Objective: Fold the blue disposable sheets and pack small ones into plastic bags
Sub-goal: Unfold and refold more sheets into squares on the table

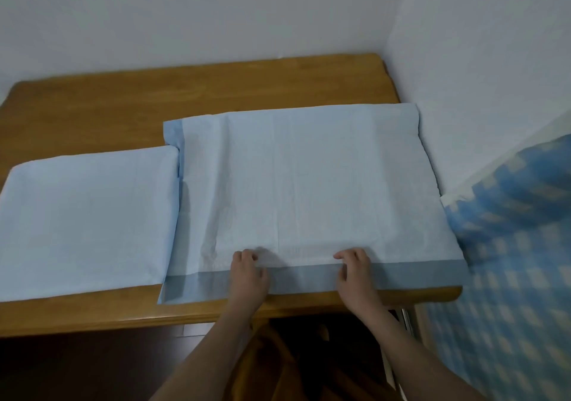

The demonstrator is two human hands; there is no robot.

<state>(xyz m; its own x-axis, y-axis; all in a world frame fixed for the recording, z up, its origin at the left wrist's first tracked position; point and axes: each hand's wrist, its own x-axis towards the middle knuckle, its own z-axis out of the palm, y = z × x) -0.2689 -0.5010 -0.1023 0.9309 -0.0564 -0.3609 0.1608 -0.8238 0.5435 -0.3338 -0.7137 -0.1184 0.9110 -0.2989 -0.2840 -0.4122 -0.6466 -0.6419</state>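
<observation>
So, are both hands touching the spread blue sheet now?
Touching. The head view shows the left hand and the right hand with curled fingers gripping the near edge of the spread blue sheet, by its darker border.

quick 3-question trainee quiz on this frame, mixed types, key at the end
1. True or false: both hands pinch the near edge of the spread sheet.
2. Where does the folded stack lie relative to that sheet? A) to its left B) on top of it C) to its right
3. Fill in: the table is made of ____.

Key: 1 true, the left hand and right hand both grip the edge by the darker blue border. 2 A. 3 wood.
</observation>
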